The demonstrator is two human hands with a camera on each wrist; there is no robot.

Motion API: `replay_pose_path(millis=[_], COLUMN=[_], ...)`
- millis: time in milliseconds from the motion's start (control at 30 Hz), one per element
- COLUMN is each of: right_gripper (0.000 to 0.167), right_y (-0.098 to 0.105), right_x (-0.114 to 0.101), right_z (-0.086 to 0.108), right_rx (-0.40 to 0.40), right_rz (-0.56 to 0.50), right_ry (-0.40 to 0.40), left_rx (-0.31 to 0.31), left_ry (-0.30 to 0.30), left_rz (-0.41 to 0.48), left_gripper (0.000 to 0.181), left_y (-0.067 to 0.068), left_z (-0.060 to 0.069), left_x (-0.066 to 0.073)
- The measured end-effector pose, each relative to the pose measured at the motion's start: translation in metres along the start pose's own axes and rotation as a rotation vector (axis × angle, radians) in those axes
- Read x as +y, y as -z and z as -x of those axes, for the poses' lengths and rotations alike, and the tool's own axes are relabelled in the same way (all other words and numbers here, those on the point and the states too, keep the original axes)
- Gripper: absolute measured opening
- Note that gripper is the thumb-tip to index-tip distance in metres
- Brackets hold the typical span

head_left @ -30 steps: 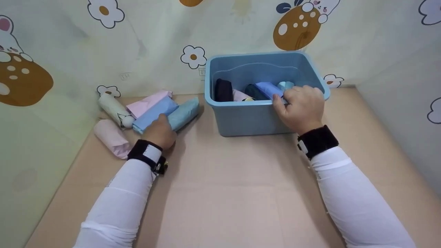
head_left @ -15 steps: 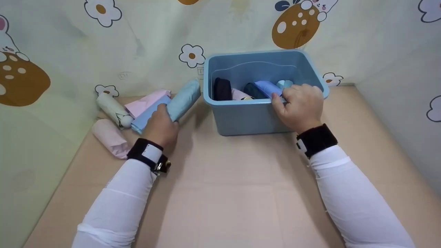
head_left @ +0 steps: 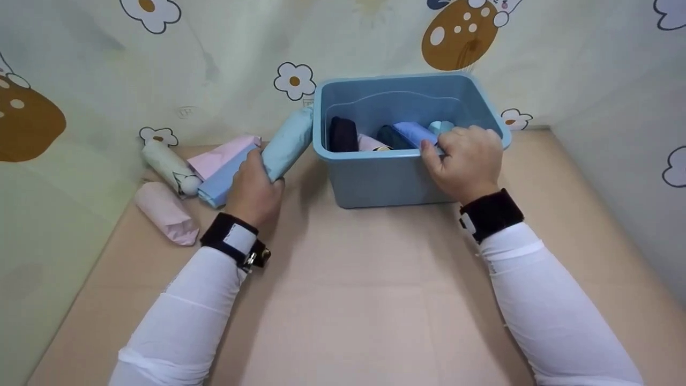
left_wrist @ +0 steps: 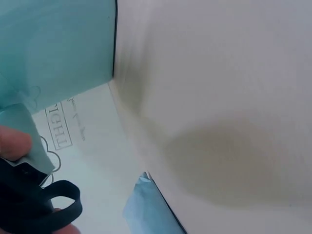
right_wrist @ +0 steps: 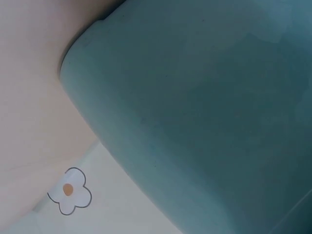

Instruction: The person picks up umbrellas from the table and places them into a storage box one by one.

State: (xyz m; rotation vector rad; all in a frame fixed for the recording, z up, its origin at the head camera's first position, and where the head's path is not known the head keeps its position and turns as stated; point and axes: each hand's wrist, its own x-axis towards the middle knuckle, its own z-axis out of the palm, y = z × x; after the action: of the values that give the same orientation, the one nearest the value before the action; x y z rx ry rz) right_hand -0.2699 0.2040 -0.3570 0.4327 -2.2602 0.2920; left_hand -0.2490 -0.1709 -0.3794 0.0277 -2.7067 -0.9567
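My left hand (head_left: 254, 190) grips a light teal folded umbrella (head_left: 289, 142), tilted up off the table beside the bin's left wall. In the left wrist view, its black handle end (left_wrist: 24, 195) shows a strap loop. My right hand (head_left: 466, 163) holds the front rim of the blue plastic bin (head_left: 386, 182) near its right corner. Inside the bin lie a dark folded umbrella (head_left: 343, 134), a blue one (head_left: 415, 134) and several others, partly hidden by the front wall. The right wrist view is mostly filled by the bin wall (right_wrist: 170, 107); no fingers show there.
Left of my left hand lie a blue folded umbrella (head_left: 225, 177), a pink one (head_left: 225, 155), a pale green one (head_left: 169, 166) and a pale pink one (head_left: 166, 212). A patterned wall covering (head_left: 230, 64) rises behind the beige table (head_left: 348, 300).
My left hand has lifted the light teal umbrella off the table and brought it up and slightly right, close to the bin. The right hand stays on the rim.
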Motion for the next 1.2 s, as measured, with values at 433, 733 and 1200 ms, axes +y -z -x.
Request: replay_pose_path(millis=[433, 733, 1200], right_gripper=[0.059, 0.059, 0.058], right_y=[0.002, 0.001, 0.001], right_x=[-0.001, -0.001, 0.0], right_z=[0.0, 0.0, 0.0], right_rx=[-0.002, -0.018, 0.007], right_rz=[0.004, 0.001, 0.003], right_ry=[0.003, -0.003, 0.008], left_rx=[0.116, 0.118, 0.115], left_ry=[-0.039, -0.097, -0.176], left_rz=[0.099, 0.036, 0.011], left_gripper=[0.054, 0.054, 0.05], left_y=[0.009, 0.013, 0.018], left_z=[-0.002, 0.001, 0.004], left_x=[0.018, 0.037, 0.058])
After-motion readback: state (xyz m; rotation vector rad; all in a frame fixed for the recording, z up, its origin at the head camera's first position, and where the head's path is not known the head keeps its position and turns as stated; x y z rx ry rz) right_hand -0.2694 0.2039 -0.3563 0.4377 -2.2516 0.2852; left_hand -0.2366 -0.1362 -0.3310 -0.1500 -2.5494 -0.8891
